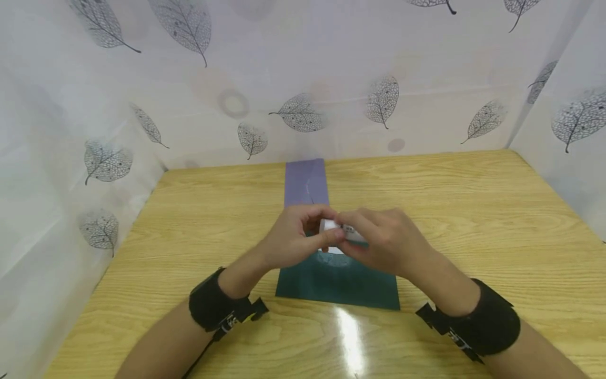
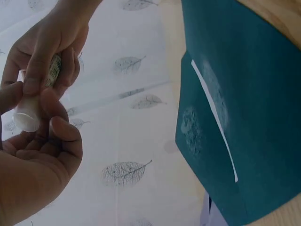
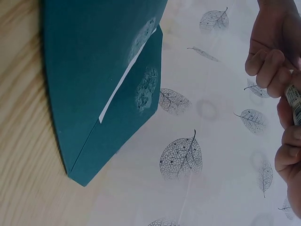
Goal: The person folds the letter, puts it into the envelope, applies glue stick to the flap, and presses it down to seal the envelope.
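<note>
Both hands meet over a dark green envelope point(image 1: 331, 289) and hold a small white glue stick point(image 1: 354, 234) between them. My left hand point(image 1: 291, 239) pinches its whitish end with thumb and fingers. The right hand point(image 1: 395, 239) grips the labelled barrel, printed side partly showing. In the left wrist view, the pale round end of the glue stick point(image 2: 28, 117) points down past the left fingers. Below, the envelope's flap stands open with whitish smears point(image 2: 192, 132) on it. A strip of white paper point(image 2: 217, 117) shows along the envelope's opening.
Beyond the envelope, a purple sheet point(image 1: 305, 181) lies towards the table's back edge. The wood-grain table point(image 1: 213, 210) is bordered by a white curtain point(image 1: 341, 58) with leaf prints at the back and sides. Each wrist wears a black band point(image 1: 492, 321).
</note>
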Motion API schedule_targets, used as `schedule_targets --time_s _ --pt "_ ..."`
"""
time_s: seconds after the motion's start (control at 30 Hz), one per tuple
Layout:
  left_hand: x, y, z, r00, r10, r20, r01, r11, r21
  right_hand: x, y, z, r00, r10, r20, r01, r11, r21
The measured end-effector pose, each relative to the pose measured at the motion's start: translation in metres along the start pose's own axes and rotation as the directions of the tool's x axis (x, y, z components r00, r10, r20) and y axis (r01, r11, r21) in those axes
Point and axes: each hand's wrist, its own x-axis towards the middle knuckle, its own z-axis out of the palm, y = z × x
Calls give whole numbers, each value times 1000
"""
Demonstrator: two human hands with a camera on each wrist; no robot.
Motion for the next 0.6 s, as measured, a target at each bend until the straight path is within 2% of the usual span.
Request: schedule_targets --time_s 0.23,0.4,0.6 --pt "2 3 -7 994 80 75 -88 990 112 -1 0 -1 1000 -11 -6 11 994 104" --pt "3 5 -10 986 110 128 -122 989 85 4 -3 -6 1000 -13 -13 14 991 133" --pt "1 9 -11 984 102 149 -113 991 66 2 -4 -6 999 -33 -18 36 990 133"
